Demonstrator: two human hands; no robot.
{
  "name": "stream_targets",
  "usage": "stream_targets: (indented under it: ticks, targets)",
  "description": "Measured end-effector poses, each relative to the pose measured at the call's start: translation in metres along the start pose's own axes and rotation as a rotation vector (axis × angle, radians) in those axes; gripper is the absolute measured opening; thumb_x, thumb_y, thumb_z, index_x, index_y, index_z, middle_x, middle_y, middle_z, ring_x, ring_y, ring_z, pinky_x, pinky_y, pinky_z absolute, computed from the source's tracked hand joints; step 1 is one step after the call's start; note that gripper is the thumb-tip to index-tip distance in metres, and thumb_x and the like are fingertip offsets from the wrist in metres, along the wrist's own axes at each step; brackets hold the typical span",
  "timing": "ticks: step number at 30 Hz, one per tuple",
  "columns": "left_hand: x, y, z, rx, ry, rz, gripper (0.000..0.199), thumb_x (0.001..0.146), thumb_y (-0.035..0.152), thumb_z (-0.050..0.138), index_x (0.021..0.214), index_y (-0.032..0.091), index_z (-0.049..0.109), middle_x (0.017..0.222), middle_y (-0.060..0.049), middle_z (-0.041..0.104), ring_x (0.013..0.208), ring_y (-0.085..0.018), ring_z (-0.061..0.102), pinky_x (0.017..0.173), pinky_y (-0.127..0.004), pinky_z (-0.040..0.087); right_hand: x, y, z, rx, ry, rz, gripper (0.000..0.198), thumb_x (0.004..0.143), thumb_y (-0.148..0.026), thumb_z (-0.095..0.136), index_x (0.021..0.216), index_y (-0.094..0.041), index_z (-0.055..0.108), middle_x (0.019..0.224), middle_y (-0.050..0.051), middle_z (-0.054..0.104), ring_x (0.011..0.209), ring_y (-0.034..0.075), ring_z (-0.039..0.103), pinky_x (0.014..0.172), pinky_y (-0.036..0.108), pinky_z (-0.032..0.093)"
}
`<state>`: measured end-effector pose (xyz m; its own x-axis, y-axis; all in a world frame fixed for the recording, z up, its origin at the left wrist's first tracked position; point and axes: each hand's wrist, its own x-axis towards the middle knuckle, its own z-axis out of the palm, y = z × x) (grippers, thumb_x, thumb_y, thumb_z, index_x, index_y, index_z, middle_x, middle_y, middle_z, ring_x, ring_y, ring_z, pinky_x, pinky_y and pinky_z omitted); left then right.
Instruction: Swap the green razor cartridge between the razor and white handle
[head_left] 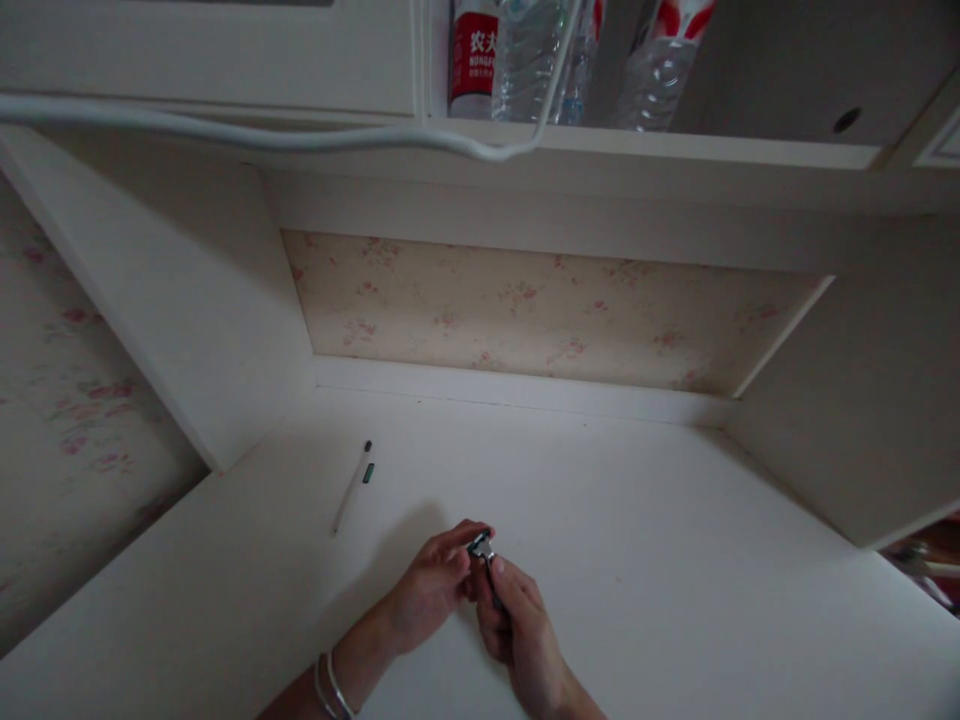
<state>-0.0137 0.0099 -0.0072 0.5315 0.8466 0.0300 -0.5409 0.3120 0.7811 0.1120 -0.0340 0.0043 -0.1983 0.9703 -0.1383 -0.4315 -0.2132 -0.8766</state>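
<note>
At lower centre, my right hand point(525, 632) grips a dark-handled, silver-necked razor point(487, 552); my left hand point(429, 598) pinches its head.

The right hand point(525, 630) covers most of the handle of the razor point(482, 546); the left hand point(427, 597) hides part of its head. Both forearms point(367, 655) run off the bottom edge. Bottles point(472, 65) lose their tops above. The green piece point(368, 473) is too small to identify; clutter point(934, 565) far right is blurred, cut off.
</note>
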Motion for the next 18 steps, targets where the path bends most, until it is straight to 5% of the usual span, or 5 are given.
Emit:
stream_targets:
  ticks: [6, 12, 18]
  targets:
    - [-0.0002, 0.0003, 0.0006, -0.015, 0.002, -0.008, 0.038, 0.069, 0.04, 0.075, 0.102, 0.022, 0.07, 0.094, -0.003, 0.053, 0.07, -0.01, 0.046, 0.061, -0.023, 0.037, -0.0021, -0.0012, 0.002, -0.008, 0.024, -0.011, 0.05, 0.077, -0.064, 0.057, 0.065, -0.017, 0.045, 0.046, -0.01, 0.026, 0.039, 0.003, 0.014, 0.035, 0.017, 0.009]
    - [-0.0015, 0.0048, 0.0043, -0.029, -0.043, -0.041, 0.04, 0.075, 0.043, 0.069, 0.105, 0.018, 0.068, 0.056, 0.003, 0.048, 0.052, -0.007, 0.041, 0.055, -0.02, 0.034, -0.0032, 0.0005, 0.0017, 0.139, -0.166, -0.013, 0.046, 0.082, -0.061, 0.053, 0.079, -0.015, 0.054, 0.05, -0.008, 0.037, 0.035, 0.003, 0.023, 0.033, 0.016, 0.017]
    - [-0.0019, 0.008, 0.0072, -0.002, -0.03, -0.068, 0.038, 0.068, 0.043, 0.075, 0.095, 0.018, 0.072, 0.086, -0.004, 0.057, 0.077, -0.014, 0.051, 0.068, -0.023, 0.04, -0.0018, 0.0022, 0.0012, 0.197, -0.168, 0.148, 0.053, 0.078, -0.067, 0.054, 0.061, -0.017, 0.047, 0.038, -0.011, 0.031, 0.028, 0.002, 0.019, 0.027, 0.015, 0.017]
